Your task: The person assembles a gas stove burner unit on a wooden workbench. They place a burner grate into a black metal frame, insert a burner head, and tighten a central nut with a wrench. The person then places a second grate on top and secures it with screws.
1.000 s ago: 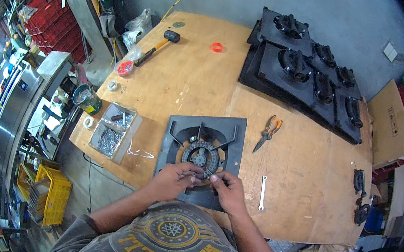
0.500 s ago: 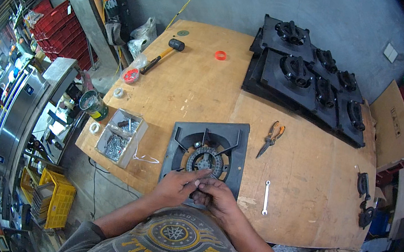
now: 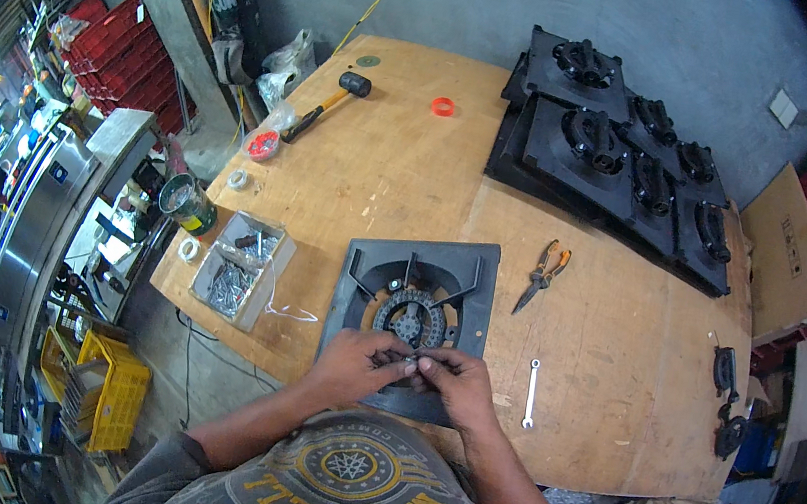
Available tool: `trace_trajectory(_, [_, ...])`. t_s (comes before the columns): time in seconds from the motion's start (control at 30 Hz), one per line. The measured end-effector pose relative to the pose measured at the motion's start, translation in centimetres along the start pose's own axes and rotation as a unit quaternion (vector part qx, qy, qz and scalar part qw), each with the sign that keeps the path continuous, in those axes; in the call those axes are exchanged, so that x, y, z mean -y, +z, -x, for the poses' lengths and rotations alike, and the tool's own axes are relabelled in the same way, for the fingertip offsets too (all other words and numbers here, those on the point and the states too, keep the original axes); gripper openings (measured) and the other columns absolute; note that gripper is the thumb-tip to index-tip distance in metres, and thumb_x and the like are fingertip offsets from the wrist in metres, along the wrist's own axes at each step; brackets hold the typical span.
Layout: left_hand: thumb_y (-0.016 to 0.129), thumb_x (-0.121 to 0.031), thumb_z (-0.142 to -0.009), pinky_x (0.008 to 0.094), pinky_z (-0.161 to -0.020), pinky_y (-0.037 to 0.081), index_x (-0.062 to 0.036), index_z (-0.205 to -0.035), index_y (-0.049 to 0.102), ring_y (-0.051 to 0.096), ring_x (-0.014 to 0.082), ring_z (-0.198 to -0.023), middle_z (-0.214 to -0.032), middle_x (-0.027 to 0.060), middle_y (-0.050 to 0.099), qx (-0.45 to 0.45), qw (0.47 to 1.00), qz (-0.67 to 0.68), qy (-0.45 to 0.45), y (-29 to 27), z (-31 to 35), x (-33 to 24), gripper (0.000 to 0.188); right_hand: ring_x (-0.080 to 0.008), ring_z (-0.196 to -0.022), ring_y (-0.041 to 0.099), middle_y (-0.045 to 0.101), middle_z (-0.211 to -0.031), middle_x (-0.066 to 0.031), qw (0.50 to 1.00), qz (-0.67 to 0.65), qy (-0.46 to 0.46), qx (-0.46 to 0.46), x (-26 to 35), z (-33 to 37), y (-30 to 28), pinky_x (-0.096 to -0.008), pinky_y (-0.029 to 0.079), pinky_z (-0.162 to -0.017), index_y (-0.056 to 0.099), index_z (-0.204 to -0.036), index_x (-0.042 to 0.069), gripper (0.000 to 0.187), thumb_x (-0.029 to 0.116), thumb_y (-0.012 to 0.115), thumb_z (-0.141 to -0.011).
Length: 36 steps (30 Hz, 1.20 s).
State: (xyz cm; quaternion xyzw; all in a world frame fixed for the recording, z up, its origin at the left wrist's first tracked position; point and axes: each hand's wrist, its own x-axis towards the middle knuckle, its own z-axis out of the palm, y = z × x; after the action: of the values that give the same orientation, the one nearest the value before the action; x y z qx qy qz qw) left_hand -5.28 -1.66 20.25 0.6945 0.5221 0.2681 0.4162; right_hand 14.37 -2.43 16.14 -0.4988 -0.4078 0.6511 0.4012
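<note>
A square dark grey cast-iron burner plate lies at the table's near edge, with pot-support ribs and a round burner in its middle. Above its near half, my left hand and my right hand meet fingertip to fingertip. Both pinch a tiny light-coloured piece, too small and covered to name. To the right lies a small open-ended spanner, and beyond it pliers with orange and black handles. A box of screws stands left of the plate.
Several black burner units are stacked at the far right. A rubber mallet, a red ring and a tub of red pieces lie farther back. A green can stands at the left edge; black parts lie right.
My left fingers, stretched over the right ones before, have drawn back and curled. My right hand has shifted slightly right and up, and both now meet tip to tip at the small piece.
</note>
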Motion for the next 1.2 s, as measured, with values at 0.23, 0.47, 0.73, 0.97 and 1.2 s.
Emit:
trace_trajectory(0.23, [0.079,-0.018,-0.08,0.0314,-0.073,0.054,-0.0009,-0.101,0.071,0.067,0.0153,-0.079,-0.088,0.0122,0.072,0.032,0.996,0.079,-0.027,2.2,-6.8,4.7,0.029,-0.0171,-0.07,0.064,0.066,-0.087,-0.008,0.967,0.014,-0.099,-0.235,-1.3,-3.1,-8.0,-0.0313,0.055,-0.067,0.066,-0.11,-0.002,0.022,0.009,0.065,-0.091])
trace_trajectory(0.47, [0.077,-0.023,-0.08,0.0333,-0.075,0.053,-0.0063,-0.101,0.073,0.069,0.0213,-0.079,-0.089,0.0109,0.073,0.108,0.994,0.007,-0.003,3.8,-10.6,6.2,0.027,-0.019,-0.077,0.066,0.068,-0.093,-0.01,0.97,-0.181,0.042,-0.156,-9.3,-6.6,-9.7,-0.0315,0.055,-0.071,0.063,-0.108,-0.002,0.02,0.012,0.06,-0.094])
trace_trajectory(0.73, [0.071,-0.03,-0.085,0.0399,-0.075,0.054,-0.0114,-0.102,0.073,0.069,0.0335,-0.081,-0.089,0.0154,0.071,0.057,0.984,-0.071,0.152,5.8,-10.1,8.0,0.025,-0.0164,-0.076,0.067,0.069,-0.093,-0.0087,0.964,-0.24,0.029,-0.108,-9.9,-6.7,-6.1,-0.0278,0.055,-0.069,0.061,-0.109,-0.001,0.019,0.011,0.059,-0.095])
trace_trajectory(0.97, [0.068,-0.033,-0.087,0.042,-0.075,0.054,-0.0116,-0.103,0.071,0.069,0.0332,-0.082,-0.092,0.0135,0.072,0.076,0.965,-0.171,0.182,5.9,-10.6,8.2,0.028,-0.0138,-0.079,0.065,0.068,-0.096,-0.0076,0.96,-0.259,-0.008,-0.109,-10.5,-5.8,-5.9,-0.0252,0.055,-0.071,0.059,-0.11,0.0,0.019,0.01,0.057,-0.095])
trace_trajectory(1.2, [0.066,-0.036,-0.085,0.0481,-0.07,0.053,-0.0122,-0.096,0.07,0.067,0.037,-0.078,-0.083,0.0143,0.069,0.123,0.926,-0.313,0.173,5.6,-10.9,4.9,0.026,-0.0144,-0.077,0.065,0.068,-0.095,-0.0081,0.961,-0.251,-0.006,-0.117,-10.8,-5.1,-5.6,-0.0255,0.055,-0.071,0.058,-0.111,-0.001,0.02,0.01,0.059,-0.095])
